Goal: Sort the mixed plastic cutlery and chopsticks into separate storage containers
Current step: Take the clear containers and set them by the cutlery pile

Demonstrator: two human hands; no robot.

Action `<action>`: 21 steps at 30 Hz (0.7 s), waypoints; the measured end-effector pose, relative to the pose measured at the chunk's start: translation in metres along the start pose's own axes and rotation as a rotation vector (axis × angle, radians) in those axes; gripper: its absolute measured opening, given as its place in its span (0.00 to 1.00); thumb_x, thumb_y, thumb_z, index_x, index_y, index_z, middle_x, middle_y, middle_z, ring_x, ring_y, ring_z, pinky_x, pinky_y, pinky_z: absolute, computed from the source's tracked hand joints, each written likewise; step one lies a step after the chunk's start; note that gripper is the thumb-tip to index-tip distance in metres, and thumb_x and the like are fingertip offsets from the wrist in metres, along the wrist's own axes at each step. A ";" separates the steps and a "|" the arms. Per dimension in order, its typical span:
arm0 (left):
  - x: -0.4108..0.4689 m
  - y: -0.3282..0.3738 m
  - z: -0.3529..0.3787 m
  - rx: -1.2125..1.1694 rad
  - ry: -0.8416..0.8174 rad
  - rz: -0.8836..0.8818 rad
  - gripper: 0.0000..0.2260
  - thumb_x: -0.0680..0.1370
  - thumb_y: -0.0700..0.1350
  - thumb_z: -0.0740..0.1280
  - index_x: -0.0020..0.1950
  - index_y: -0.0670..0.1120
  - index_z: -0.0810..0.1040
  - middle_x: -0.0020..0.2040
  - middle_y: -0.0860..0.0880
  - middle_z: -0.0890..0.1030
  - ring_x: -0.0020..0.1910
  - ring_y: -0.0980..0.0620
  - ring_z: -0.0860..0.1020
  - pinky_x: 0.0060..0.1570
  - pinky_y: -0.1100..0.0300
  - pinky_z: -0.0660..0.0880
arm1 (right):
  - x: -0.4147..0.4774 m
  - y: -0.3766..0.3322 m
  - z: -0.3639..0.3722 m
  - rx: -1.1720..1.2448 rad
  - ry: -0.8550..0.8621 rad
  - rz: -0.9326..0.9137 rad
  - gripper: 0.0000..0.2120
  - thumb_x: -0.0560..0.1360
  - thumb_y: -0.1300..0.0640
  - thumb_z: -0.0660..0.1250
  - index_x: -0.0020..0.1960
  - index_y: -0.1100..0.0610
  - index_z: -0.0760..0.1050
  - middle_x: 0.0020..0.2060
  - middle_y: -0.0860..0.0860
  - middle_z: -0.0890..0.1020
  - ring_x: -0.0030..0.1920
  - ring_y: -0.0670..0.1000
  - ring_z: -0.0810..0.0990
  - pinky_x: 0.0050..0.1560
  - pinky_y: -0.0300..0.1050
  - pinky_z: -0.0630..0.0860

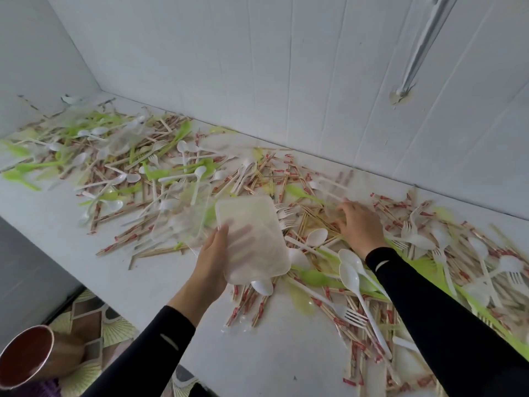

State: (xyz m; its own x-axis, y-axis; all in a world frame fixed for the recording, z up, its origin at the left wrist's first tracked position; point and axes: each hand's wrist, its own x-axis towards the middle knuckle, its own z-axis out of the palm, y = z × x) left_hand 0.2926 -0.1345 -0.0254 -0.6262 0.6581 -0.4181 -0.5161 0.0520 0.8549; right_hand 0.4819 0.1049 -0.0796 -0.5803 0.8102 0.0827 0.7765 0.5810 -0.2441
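Mid-frame, the left hand point(210, 259) grips a light, bendy clear container point(257, 219) by its edge. The right hand point(359, 224), fingers spread, reaches into chopsticks point(316, 224) scattered across the table point(143, 282); whether it grips any cannot be told. These are probably light and slick, best pinched mid-length.

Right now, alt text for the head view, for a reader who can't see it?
The left hand holds a translucent container over a white counter strewn with white spoons, forks, green cutlery and wrapped chopsticks; the right hand reaches among them.
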 end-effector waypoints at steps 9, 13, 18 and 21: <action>0.015 0.033 -0.017 -0.031 -0.115 -0.094 0.15 0.84 0.51 0.58 0.68 0.46 0.72 0.56 0.45 0.84 0.53 0.43 0.84 0.47 0.47 0.82 | -0.033 -0.082 -0.034 0.265 0.419 -0.065 0.06 0.79 0.59 0.64 0.55 0.59 0.71 0.50 0.55 0.82 0.38 0.55 0.79 0.36 0.45 0.73; 0.026 0.051 -0.035 -0.020 -0.157 -0.106 0.17 0.84 0.52 0.58 0.67 0.43 0.72 0.57 0.42 0.83 0.55 0.41 0.82 0.49 0.44 0.81 | -0.064 -0.158 -0.037 0.449 0.361 -0.324 0.11 0.78 0.60 0.67 0.57 0.54 0.68 0.61 0.55 0.80 0.61 0.53 0.79 0.60 0.54 0.77; 0.036 0.076 -0.075 0.046 -0.296 -0.106 0.25 0.83 0.59 0.55 0.69 0.42 0.74 0.61 0.42 0.81 0.60 0.43 0.80 0.60 0.46 0.76 | -0.079 -0.238 -0.012 0.508 0.219 -0.625 0.03 0.77 0.59 0.67 0.48 0.56 0.73 0.66 0.49 0.78 0.71 0.47 0.71 0.74 0.54 0.64; 0.043 0.089 -0.107 0.089 -0.332 -0.074 0.21 0.82 0.55 0.62 0.68 0.42 0.74 0.60 0.42 0.82 0.58 0.43 0.81 0.55 0.48 0.79 | -0.080 -0.273 0.006 0.515 0.162 -0.695 0.01 0.78 0.59 0.66 0.48 0.57 0.74 0.68 0.48 0.76 0.72 0.44 0.69 0.75 0.55 0.61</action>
State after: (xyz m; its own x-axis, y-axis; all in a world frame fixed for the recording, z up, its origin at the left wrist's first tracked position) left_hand 0.1575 -0.1818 -0.0001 -0.3571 0.8578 -0.3697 -0.4911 0.1643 0.8555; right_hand 0.3146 -0.1193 -0.0258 -0.8080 0.3102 0.5009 0.0307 0.8712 -0.4900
